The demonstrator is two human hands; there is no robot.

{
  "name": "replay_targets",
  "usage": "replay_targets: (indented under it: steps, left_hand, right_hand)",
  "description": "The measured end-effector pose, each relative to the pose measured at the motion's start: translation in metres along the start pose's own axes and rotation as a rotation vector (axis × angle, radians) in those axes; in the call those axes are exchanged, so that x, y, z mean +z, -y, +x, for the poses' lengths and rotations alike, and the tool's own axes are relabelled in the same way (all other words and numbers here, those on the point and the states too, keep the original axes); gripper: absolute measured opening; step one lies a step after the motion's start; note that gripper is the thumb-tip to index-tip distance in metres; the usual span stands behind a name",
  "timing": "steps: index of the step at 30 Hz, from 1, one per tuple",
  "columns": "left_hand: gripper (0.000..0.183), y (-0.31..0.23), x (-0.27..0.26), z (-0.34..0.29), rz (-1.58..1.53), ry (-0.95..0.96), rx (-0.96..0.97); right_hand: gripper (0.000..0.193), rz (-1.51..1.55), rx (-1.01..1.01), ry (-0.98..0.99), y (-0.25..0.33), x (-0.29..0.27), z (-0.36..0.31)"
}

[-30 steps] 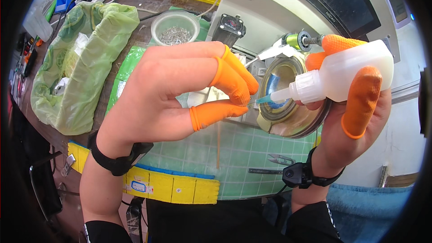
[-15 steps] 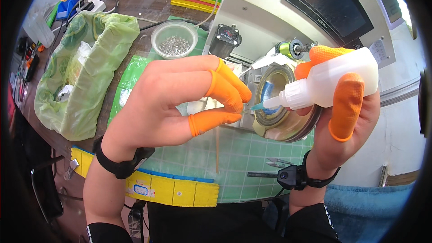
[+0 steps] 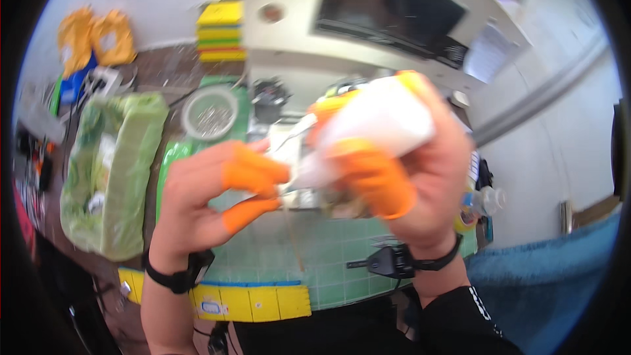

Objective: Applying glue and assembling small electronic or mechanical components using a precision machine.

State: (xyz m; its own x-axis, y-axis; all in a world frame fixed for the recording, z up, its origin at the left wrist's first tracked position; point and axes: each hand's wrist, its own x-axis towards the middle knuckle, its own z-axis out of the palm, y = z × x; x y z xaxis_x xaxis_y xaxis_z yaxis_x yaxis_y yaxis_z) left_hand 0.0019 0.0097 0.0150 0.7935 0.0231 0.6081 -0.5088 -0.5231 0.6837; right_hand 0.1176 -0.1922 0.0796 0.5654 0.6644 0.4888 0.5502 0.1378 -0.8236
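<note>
We see our right hand (image 3: pixel 427 177) wrapped around a white squeeze bottle (image 3: pixel 384 118), tilted so its narrow end points down and left, towards our left hand (image 3: pixel 210 204). Our left thumb and fingers come close together in a pinch just beside that end, presumably for close control; blur hides whether anything is between them, so we cannot tell. Orange finger covers (image 3: pixel 253 177) sit on both hands, perhaps for grip or cleanness. Below, a thin stick (image 3: pixel 294 243) lies over the green mat (image 3: pixel 328 283), with a yellow strip (image 3: pixel 263 304) along its near edge. Far left, a bowl (image 3: pixel 186 121) holds small metal pieces, seemingly kept from scattering; left of it stands a bag-lined bin (image 3: pixel 128 190).
</note>
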Motion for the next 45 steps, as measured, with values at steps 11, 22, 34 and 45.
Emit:
replay_targets:
  steps: [11,22,34,45]
  left_hand:
    - [0.012,0.007,0.024,-0.014,0.027,-0.111,0.04]
    - [0.012,0.033,0.003,-0.029,-0.104,-0.065,-0.025]
    - [0.015,0.016,0.015,-0.018,-0.108,-0.1,-0.096]
    - [0.015,0.011,0.017,-0.012,-0.114,-0.072,-0.076]
  right_hand:
    - [0.038,-0.074,-0.21,0.035,0.03,-0.107,-0.098]
    - [0.026,-0.627,0.114,-0.902,0.04,-0.272,-0.19]
    - [0.028,-0.707,0.211,-0.824,0.024,-0.275,-0.193]
    - [0.025,-0.709,0.438,-0.585,0.019,-0.274,-0.202]
